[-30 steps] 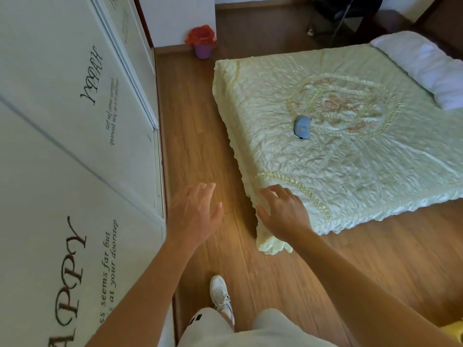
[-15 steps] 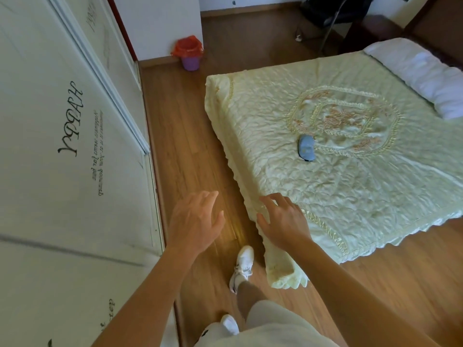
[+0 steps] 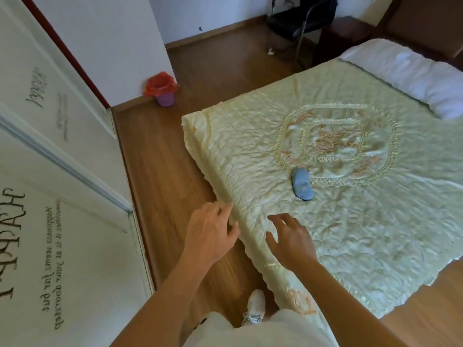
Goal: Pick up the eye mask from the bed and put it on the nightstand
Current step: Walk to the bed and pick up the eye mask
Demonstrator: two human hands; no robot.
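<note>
Bare hands, left [image 3: 209, 236] and right [image 3: 292, 240], spread (holding nothing).

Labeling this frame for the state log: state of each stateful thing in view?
Blue fabric eye mask: flat on bed, untouched.
Left hand: open, empty.
Right hand: open, empty, over the cream quilted bedspread.
Purple bin with red liner: upright on floor.

Bed [image 3: 350, 234] right side cut by frame edge. Chair [image 3: 298, 21] beyond bed cropped at top. Wardrobe lettering [image 3: 52, 284] left of bed motion-blurred, partly unreadable.
</note>
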